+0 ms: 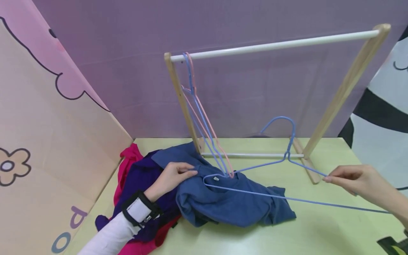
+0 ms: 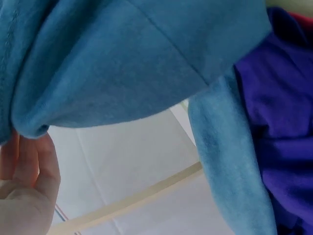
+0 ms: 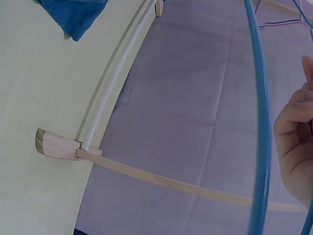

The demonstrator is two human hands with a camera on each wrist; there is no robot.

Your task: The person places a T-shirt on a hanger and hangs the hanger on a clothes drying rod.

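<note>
In the head view my left hand pinches a blue shirt near its neckline, where a small white label shows. The left wrist view has the raised blue cloth above my fingertips. My right hand pinches one sloping arm of a blue hanger, hook upward. The hanger's left end lies at the shirt's neckline; whether it is inside the opening I cannot tell. In the right wrist view the hanger's bar passes beside my right hand.
A wooden rack with a white rail stands at the table's back. Blue and pink hangers hang at its left end, their lower corners in front of the shirt. Purple and red clothing lie heaped at left on the pale table.
</note>
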